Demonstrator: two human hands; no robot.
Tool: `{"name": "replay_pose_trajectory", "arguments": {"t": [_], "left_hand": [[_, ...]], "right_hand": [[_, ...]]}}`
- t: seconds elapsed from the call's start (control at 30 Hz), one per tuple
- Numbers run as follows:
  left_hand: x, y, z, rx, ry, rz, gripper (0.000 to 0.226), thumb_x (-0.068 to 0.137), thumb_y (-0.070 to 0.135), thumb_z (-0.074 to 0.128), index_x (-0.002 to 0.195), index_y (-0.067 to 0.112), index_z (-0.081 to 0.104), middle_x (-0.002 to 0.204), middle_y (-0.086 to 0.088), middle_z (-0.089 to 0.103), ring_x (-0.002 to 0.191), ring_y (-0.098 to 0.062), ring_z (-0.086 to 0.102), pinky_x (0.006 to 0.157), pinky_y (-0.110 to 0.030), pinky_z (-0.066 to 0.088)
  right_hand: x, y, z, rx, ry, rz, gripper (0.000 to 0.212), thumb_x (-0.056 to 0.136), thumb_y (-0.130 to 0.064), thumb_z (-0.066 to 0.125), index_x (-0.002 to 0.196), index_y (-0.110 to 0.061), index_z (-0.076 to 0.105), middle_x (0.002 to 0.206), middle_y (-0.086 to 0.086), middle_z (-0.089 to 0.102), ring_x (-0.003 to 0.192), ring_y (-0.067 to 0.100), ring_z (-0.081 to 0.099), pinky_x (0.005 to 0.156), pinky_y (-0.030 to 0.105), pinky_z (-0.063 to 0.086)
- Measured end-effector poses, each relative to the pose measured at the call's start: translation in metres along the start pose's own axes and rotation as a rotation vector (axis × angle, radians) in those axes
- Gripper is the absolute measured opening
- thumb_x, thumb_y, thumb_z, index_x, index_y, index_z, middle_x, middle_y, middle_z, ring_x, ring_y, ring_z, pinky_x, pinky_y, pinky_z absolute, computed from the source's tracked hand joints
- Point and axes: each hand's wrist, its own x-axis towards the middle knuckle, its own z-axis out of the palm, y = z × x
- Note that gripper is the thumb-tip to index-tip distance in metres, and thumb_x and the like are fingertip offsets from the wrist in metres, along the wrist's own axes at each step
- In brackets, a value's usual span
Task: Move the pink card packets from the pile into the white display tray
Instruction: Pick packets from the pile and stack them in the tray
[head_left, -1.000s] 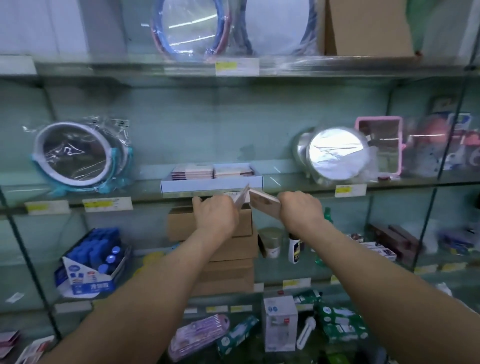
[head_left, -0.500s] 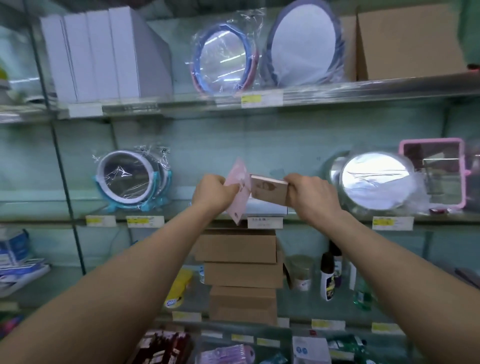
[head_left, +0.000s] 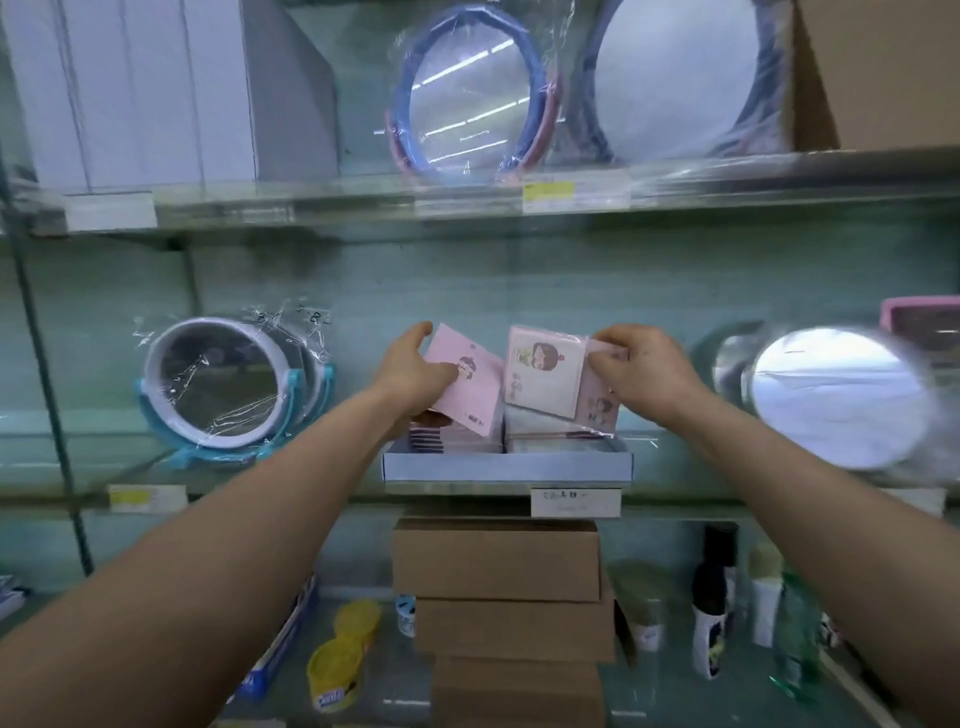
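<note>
On the glass shelf (head_left: 260, 486), the white display tray (head_left: 506, 466) is sitting with its contents partly hidden. At its 11 o'clock, the left hand (head_left: 415, 371) is gripping one pink card packet (head_left: 470, 400). At 1 o'clock, the right hand (head_left: 644, 371) is pinching several packets (head_left: 545, 374), count unclear.

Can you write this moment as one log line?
left hand: holds one pink packet | right hand: holds packet stack | both: over white tray | tray: partly filled

Pink card packets (head_left: 545, 371) at twelve o'clock show glossy clear wrap; the white display tray (head_left: 506, 466) beneath looks matt card. At nine o'clock, crinkled shiny film covers a teal plastic-framed mirror (head_left: 223, 384). Six o'clock: matt brown cardboard boxes (head_left: 496, 558).
</note>
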Motion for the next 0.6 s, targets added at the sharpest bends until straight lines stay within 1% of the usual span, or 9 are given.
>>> {"name": "replay_pose_trajectory", "arguments": {"t": [0.1,0.17,0.23,0.27,0.33,0.37,0.47,0.53,0.6], "left_hand": [[0.022,-0.008,-0.006,0.019,-0.045,0.011,0.062,0.092,0.000,0.048,0.144,0.031,0.035,0.121,-0.008,0.053,0.068,-0.022,0.063,0.049,-0.037,0.058],[0.035,-0.015,-0.009,0.043,-0.086,0.000,0.055,0.093,-0.002,0.044,0.139,0.029,0.044,0.118,-0.007,0.054,0.070,-0.021,0.062,0.050,-0.035,0.058],[0.048,-0.023,-0.012,0.049,-0.132,-0.019,0.043,0.093,-0.003,0.044,0.123,0.022,0.061,0.115,-0.006,0.058,0.078,-0.022,0.062,0.057,-0.033,0.059],[0.054,-0.027,-0.013,0.048,-0.146,-0.020,0.036,0.092,-0.004,0.045,0.109,0.019,0.068,0.114,-0.005,0.061,0.081,-0.020,0.060,0.063,-0.032,0.058],[0.065,-0.035,-0.015,0.024,-0.161,-0.029,0.032,0.091,-0.003,0.048,0.086,0.017,0.073,0.111,0.000,0.067,0.076,-0.016,0.057,0.069,-0.028,0.052],[0.070,-0.038,-0.015,0.008,-0.165,-0.043,0.032,0.091,-0.002,0.050,0.081,0.018,0.073,0.108,0.001,0.069,0.073,-0.015,0.057,0.069,-0.027,0.050],[0.081,-0.042,-0.017,-0.008,-0.158,-0.081,0.028,0.089,0.001,0.053,0.079,0.018,0.073,0.104,0.000,0.070,0.069,-0.015,0.059,0.063,-0.026,0.052],[0.084,-0.040,-0.018,-0.027,-0.119,-0.118,0.016,0.087,0.004,0.059,0.088,0.013,0.073,0.096,-0.005,0.071,0.066,-0.016,0.062,0.049,-0.022,0.053],[0.087,-0.037,-0.020,-0.048,-0.082,-0.163,0.016,0.083,0.008,0.067,0.099,0.006,0.068,0.085,-0.010,0.069,0.063,-0.019,0.064,0.045,-0.026,0.055]], "right_hand": [[0.020,-0.002,0.016,0.028,0.025,0.028,0.020,0.088,-0.013,0.046,0.088,-0.021,0.064,0.086,0.007,0.066,0.086,0.029,0.062,0.076,0.040,0.055],[0.032,-0.003,0.027,0.103,0.007,0.060,0.018,0.087,-0.011,0.047,0.086,-0.017,0.063,0.083,0.009,0.065,0.082,0.031,0.063,0.076,0.044,0.056],[0.041,-0.003,0.039,0.237,-0.022,0.112,0.016,0.088,-0.009,0.048,0.085,-0.015,0.063,0.081,0.011,0.063,0.071,0.029,0.062,0.069,0.044,0.058],[0.044,-0.002,0.045,0.295,-0.039,0.141,0.015,0.089,-0.007,0.048,0.088,-0.012,0.062,0.081,0.012,0.062,0.065,0.026,0.061,0.061,0.039,0.059],[0.048,-0.001,0.056,0.338,-0.072,0.186,0.014,0.091,-0.005,0.048,0.095,-0.008,0.061,0.079,0.012,0.060,0.058,0.022,0.060,0.045,0.026,0.054],[0.050,0.001,0.061,0.338,-0.083,0.199,0.014,0.092,-0.005,0.048,0.096,-0.008,0.061,0.077,0.011,0.060,0.057,0.020,0.059,0.040,0.022,0.051],[0.056,0.006,0.070,0.363,-0.089,0.209,0.014,0.093,-0.005,0.047,0.097,-0.007,0.060,0.073,0.009,0.059,0.055,0.018,0.056,0.036,0.017,0.046],[0.061,0.008,0.072,0.407,-0.082,0.200,0.013,0.094,-0.004,0.046,0.097,-0.008,0.058,0.071,0.008,0.058,0.055,0.018,0.055,0.036,0.015,0.044],[0.066,0.009,0.071,0.440,-0.070,0.180,0.013,0.094,-0.004,0.047,0.099,-0.010,0.058,0.071,0.005,0.057,0.054,0.017,0.053,0.037,0.016,0.046]]}}
